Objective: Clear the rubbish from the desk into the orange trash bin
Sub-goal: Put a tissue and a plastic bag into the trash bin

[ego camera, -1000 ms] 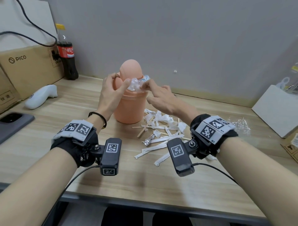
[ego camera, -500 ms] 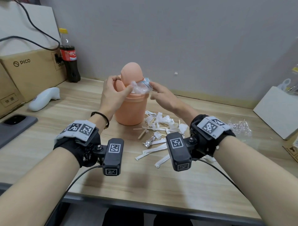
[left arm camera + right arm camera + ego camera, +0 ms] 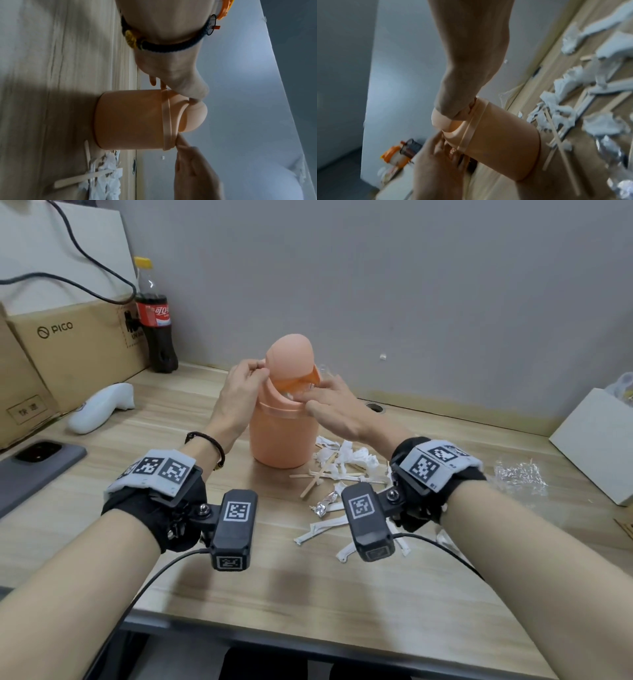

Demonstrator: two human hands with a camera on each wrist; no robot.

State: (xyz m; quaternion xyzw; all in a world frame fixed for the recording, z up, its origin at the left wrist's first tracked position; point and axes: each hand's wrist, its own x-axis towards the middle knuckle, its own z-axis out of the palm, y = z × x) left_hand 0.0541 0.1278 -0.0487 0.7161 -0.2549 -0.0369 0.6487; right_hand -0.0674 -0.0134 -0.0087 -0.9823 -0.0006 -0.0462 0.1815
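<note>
The orange trash bin (image 3: 281,433) stands mid-desk with its domed swing lid (image 3: 291,359) tipped open. My left hand (image 3: 239,388) pinches the lid's left edge between thumb and forefinger, as the left wrist view (image 3: 180,81) also shows. My right hand (image 3: 332,405) reaches to the opening with its fingers stretched over the rim (image 3: 167,121), pressing a clear wrapper down; only a pale scrap (image 3: 293,396) shows inside. A rubbish pile (image 3: 346,460) of white paper wrappers, wooden sticks (image 3: 315,484) and a foil scrap (image 3: 323,503) lies right of the bin.
A cola bottle (image 3: 156,313) and a PICO carton (image 3: 68,344) stand at the back left. A white controller (image 3: 99,412) and a phone (image 3: 34,463) lie on the left. Crumpled clear plastic (image 3: 520,474) and a white box (image 3: 596,446) sit on the right.
The clear wrapper held at the opening has gone down into the bin. My right hand has dropped to the rim, and the lid is tipped further open.
</note>
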